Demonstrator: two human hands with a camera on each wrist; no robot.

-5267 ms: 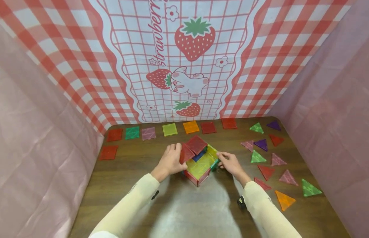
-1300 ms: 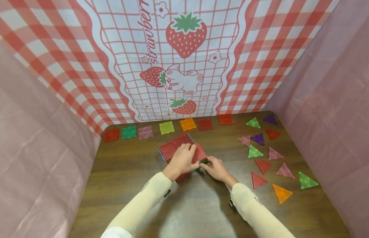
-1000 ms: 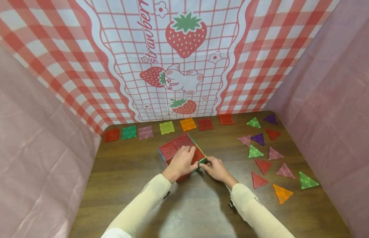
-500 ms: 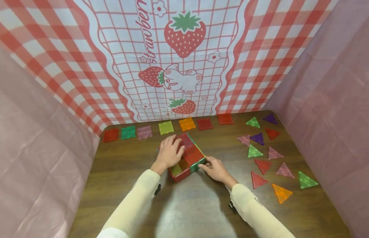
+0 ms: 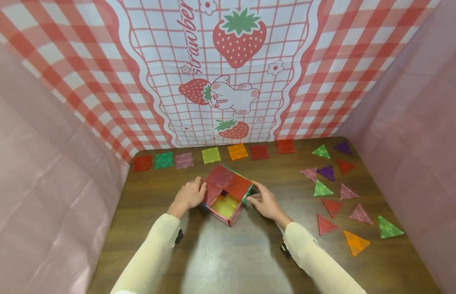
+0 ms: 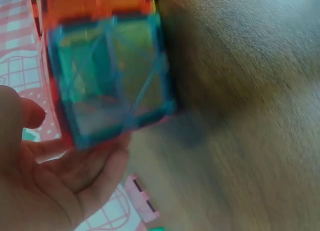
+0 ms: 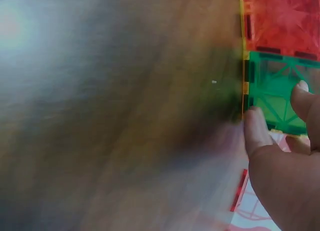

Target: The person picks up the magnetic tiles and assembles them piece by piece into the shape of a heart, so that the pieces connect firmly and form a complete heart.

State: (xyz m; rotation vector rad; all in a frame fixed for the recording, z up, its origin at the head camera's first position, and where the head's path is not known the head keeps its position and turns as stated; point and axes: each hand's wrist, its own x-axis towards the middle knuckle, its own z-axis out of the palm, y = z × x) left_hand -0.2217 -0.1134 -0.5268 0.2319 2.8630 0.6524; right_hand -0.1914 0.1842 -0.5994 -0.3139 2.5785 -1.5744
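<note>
A low box of see-through magnetic tiles (image 5: 215, 181) stands mid-table. Red square tiles (image 5: 238, 187) cover most of its top; the near corner is uncovered, showing a yellow floor (image 5: 226, 206). My left hand (image 5: 189, 194) holds the box's left side. In the left wrist view, its fingers (image 6: 102, 171) bend at the edge of a blue-green wall tile (image 6: 112, 81). On the opposite side, my right hand (image 5: 265, 201) grips the box at a green wall tile (image 7: 277, 93), with fingertips (image 7: 256, 122) on the tile's edge. Part of each hand's fingers is hidden behind the box.
Square tiles in several colours, such as an orange tile (image 5: 238, 151) and a red tile (image 5: 142, 163), line the table's back edge. Triangle tiles, among them an orange triangle (image 5: 356, 242) and a green triangle (image 5: 389, 228), lie on the right. A strawberry-print cloth (image 5: 231, 102) hangs behind the table.
Since half a second ago, my left hand has moved from the top to the left side, and the box has turned. Earlier, one more red square lay at the left, and the top was less covered.
</note>
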